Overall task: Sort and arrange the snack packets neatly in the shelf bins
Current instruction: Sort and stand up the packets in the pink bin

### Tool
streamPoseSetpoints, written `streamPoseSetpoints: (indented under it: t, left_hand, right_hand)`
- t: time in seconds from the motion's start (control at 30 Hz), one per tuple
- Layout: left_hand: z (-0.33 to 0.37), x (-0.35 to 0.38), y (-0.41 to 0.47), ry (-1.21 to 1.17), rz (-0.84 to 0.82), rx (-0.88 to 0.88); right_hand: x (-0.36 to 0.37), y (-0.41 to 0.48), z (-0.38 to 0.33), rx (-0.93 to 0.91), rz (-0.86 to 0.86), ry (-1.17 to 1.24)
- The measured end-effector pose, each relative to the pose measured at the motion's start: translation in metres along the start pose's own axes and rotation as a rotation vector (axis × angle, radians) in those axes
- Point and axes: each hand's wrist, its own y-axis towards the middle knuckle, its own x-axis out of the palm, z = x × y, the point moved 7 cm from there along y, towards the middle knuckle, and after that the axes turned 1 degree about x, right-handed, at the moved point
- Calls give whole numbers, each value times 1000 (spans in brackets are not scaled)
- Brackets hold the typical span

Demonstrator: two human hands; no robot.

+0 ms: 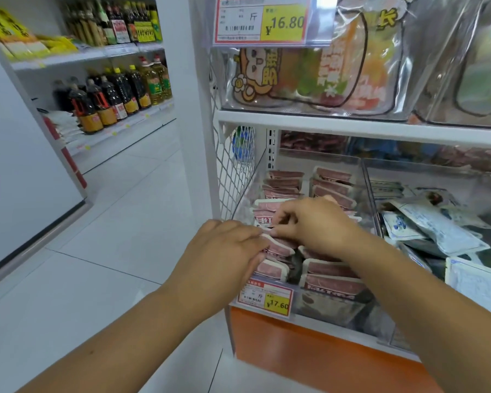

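Two bare forearms reach in from the bottom edge toward the lowest shelf, above its orange base panel. A price tag reading 17.60 hangs on the front of a clear plastic bin, and the red snack packets stand in that bin in two rows running front to back.

The left hand lies over the top edges of the packets in the left row, fingers fairly flat. Its thumb is hidden, so I cannot tell whether its grip is clamped on one. The right hand sits just behind it, fingers curled. Its grip, thumb against forefinger, is pinched on the top edge of a red packet in the left row.

In the next bin to the right, blue-and-white packets lie tumbled in a loose heap. A white mesh side panel closes the shelf on the left.

On the shelf above, large clear bags with cartoon print fill another clear bin. A 16.80 price tag hangs in front of them.

Across the pale tiled floor, a far shelf holds bottles of dark sauce and yellow oil.
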Motion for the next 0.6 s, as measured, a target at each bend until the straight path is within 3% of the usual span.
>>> streamPoseSetpoints:
  t: [0.07, 0.13, 0.23, 0.33, 0.47, 0.6]
  left_hand:
    - [2, 1, 2, -3, -23, 2]
    - [2, 0, 0, -19, -17, 3]
    - [4, -3, -3, 2, 25, 45]
    - [13, 2, -5, -5, 29, 100]
    - [22, 28, -8, 5, -98, 156]
    - [21, 19, -9, -132, -95, 81]
  right_hand:
    - [-6, -4, 8, 24, -162, 144]
    - [-12, -9, 13, 29, -221, 101]
    - [-15, -10, 4, -10, -90, -93]
    - [-9, -6, -7, -60, 7, -126]
    - [-11, -4, -17, -28, 168, 143]
    - [3, 0, -17, 1, 6, 160]
